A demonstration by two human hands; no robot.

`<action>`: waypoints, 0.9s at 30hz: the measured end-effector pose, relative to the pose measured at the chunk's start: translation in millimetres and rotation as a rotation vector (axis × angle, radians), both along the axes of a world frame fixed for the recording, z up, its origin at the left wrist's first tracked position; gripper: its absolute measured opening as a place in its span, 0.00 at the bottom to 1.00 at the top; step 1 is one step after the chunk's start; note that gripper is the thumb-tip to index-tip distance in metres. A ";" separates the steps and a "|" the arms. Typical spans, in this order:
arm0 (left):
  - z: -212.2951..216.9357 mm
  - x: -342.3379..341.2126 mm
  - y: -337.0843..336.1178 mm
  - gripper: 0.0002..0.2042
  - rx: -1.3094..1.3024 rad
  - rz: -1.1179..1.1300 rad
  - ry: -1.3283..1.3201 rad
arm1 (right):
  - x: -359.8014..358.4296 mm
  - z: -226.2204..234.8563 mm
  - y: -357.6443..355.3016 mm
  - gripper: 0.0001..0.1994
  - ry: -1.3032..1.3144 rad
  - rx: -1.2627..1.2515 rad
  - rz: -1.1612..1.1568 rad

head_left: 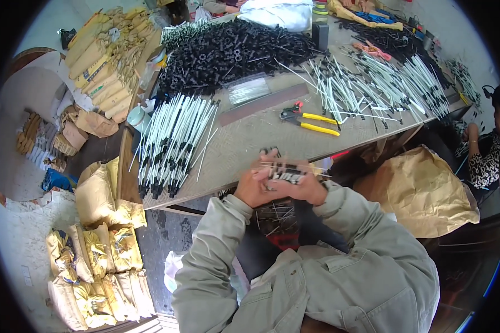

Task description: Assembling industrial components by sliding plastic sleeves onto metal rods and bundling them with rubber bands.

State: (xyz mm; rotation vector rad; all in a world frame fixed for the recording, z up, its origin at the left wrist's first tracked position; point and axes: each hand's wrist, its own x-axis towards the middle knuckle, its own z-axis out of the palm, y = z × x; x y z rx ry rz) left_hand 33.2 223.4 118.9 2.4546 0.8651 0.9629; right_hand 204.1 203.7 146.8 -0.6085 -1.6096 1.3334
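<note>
Bundle of small dark-and-pale pieces [286, 177] held between our two hands, just above the near edge of the table [241, 143]. Right hand [311, 190] curls round it, fingers folded over the pieces; left hand [251, 184] meets it at the other end. Blur there: we cannot tell whether the left fingers pinch or only rest against it.

Handling, our judgement: light, even pressure from both palms should hold slim pieces parallel; a hard squeeze at one end would likely fan them out. We would do best to work a little farther over the tabletop, since anything slipping now could drop toward our lap.

Farther out: pliers with yellow handles [319, 117] lie beyond the hands, near enough to snag a sleeve; better to reach around them. Brown flat strip [264, 104] past those, a clear packet of thin pale pieces [249, 90] behind it. White rods with black ends [175, 139] stacked to our left, looser white rods [379, 83] to the right, heaped black parts [233, 54] at the back.
</note>
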 end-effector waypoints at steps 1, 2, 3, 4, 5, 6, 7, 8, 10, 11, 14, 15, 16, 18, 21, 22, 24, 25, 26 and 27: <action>8.7 10.4 -7.2 0.20 -0.020 -0.025 -0.073 | 9.1 10.8 -4.4 0.11 0.003 0.000 -0.004; 27.2 23.7 -19.5 0.15 -0.223 -0.055 -0.108 | 19.4 23.3 -6.5 0.12 0.015 0.154 0.052; 24.5 36.8 -26.3 0.15 -0.227 -0.064 -0.107 | 29.7 36.6 -10.2 0.14 0.027 0.307 0.106; 22.9 48.2 -36.0 0.12 -0.455 -0.135 -0.286 | 36.6 54.7 -17.1 0.13 0.005 0.309 0.165; 16.9 64.5 -44.7 0.10 -0.687 -0.217 -0.468 | 40.7 48.1 -28.1 0.13 0.177 0.182 0.097; -0.7 77.8 -54.9 0.11 -0.844 -0.235 -0.585 | 48.9 45.1 -32.5 0.12 0.128 0.087 0.060; -28.1 87.4 -65.0 0.12 -0.998 -0.243 -0.700 | 56.4 41.5 -34.9 0.12 0.085 -0.007 0.029; -59.0 99.1 -77.0 0.14 -1.122 -0.189 -0.767 | 60.0 28.9 -37.6 0.12 0.091 -0.004 0.030; -108.5 106.1 -97.7 0.15 -1.244 -0.127 -0.829 | 63.5 -22.2 -38.8 0.11 0.192 -0.459 -0.031; -126.4 106.4 -105.2 0.15 -1.194 -0.062 -0.628 | 68.1 -49.4 -40.3 0.11 0.193 -0.493 -0.046; -111.9 78.7 -83.3 0.17 -1.011 -0.047 -0.187 | 74.4 -62.9 -41.2 0.11 0.251 -0.599 -0.068; -89.8 57.1 -73.8 0.17 -0.893 -0.116 0.061 | 76.5 -61.3 -41.6 0.11 0.216 -0.576 -0.071; -47.8 42.4 -51.8 0.17 -1.070 -0.139 0.130 | 78.4 -60.7 -42.2 0.11 0.185 -0.556 -0.084; 37.9 18.8 -0.5 0.14 -1.166 -0.108 0.083 | 82.4 -57.7 -40.7 0.11 0.221 -0.603 -0.072; 61.6 -17.3 108.2 0.12 -0.935 0.060 -0.251 | 88.4 -60.3 -36.0 0.10 0.267 -0.655 -0.061; 71.9 -23.3 148.2 0.11 -0.605 0.320 -0.084 | 88.7 -62.0 -33.6 0.10 0.241 -0.645 -0.040; 85.0 -30.1 211.6 0.13 -0.116 0.788 0.248 | 87.4 -62.9 -30.2 0.11 0.230 -0.649 -0.018; 82.3 -37.9 232.2 0.14 -0.075 0.944 0.313 | 86.4 -63.1 -28.9 0.11 0.242 -0.637 -0.007; 73.7 -46.8 253.6 0.15 -0.032 1.094 0.366 | 87.2 -63.3 -27.2 0.11 0.209 -0.648 0.002; 60.7 -57.6 272.3 0.14 -0.034 1.123 0.422 | 88.8 -65.6 -25.7 0.11 0.175 -0.660 0.002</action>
